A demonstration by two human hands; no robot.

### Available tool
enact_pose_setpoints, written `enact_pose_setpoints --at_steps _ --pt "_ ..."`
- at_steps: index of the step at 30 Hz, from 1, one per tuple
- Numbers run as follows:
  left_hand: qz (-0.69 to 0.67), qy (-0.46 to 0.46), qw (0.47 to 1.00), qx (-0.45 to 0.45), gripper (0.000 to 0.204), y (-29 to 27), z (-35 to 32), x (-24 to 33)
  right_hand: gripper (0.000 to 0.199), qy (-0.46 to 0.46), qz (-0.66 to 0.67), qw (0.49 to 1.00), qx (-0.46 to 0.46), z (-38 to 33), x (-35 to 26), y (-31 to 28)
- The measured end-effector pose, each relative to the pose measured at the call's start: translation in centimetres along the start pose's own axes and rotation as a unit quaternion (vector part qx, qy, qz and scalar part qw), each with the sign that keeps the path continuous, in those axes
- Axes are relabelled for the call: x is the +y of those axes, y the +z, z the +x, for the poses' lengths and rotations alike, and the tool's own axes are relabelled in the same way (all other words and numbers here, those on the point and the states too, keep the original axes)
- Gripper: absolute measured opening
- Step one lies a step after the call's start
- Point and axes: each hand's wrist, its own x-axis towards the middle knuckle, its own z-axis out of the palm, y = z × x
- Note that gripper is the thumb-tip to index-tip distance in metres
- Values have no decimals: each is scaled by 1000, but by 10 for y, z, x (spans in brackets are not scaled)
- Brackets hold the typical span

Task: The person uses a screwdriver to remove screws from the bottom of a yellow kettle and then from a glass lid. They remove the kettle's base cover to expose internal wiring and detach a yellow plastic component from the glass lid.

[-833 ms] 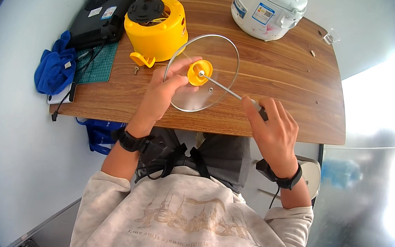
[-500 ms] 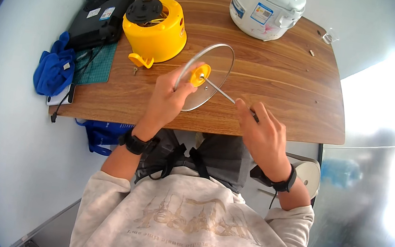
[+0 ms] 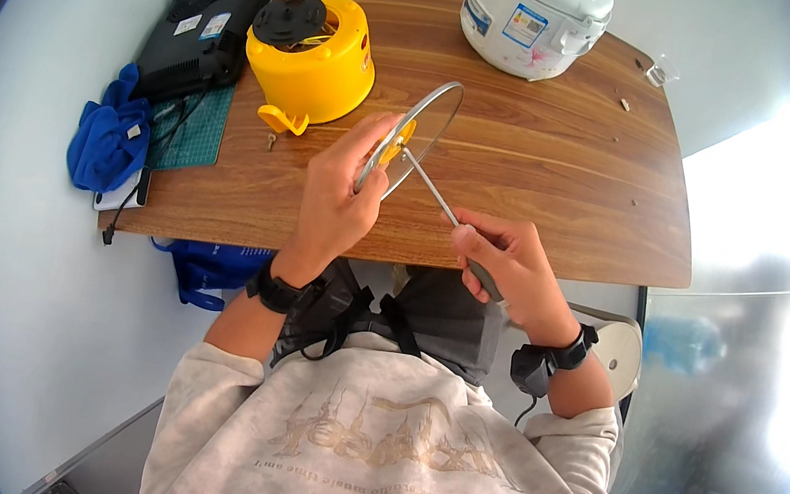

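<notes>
My left hand [image 3: 343, 184] grips a round glass pot lid [image 3: 441, 117] with a metal rim, tilted nearly on edge above the table. Its fingers close round the yellow knob [image 3: 396, 142] at the lid's middle. A screwdriver [image 3: 432, 186] is held by its dark handle in my right hand [image 3: 510, 268]. The long metal shaft slants up to the left, and its tip meets the screw at the centre of the lid, beside the knob. Whether the tip sits in the screw head is too small to tell.
A yellow appliance housing [image 3: 323, 75] with a black base stands behind my left hand. A white rice cooker [image 3: 532, 24] is at the back. To the left lie a black appliance [image 3: 205, 28], a green cutting mat [image 3: 199, 134] and a blue cloth [image 3: 109, 141]. Small parts dot the wooden table [image 3: 565, 190].
The lid has turned more edge-on to me. My right hand has moved down and shifted its grip, so more of the screwdriver's handle shows.
</notes>
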Motion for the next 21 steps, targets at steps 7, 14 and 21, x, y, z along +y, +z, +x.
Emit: enact_pose_setpoints --at_steps 7,14,21 --pt "-16 10 1000 -22 46 -1 2 -6 39 83 208 971 -81 4 16 -16" --pt "-170 -117 974 -88 50 -10 9 -12 36 18 155 987 -28 3 25 -16" --pt "-268 -185 943 -75 60 -11 5 -14 39 -98 96 990 29 0 28 -26"
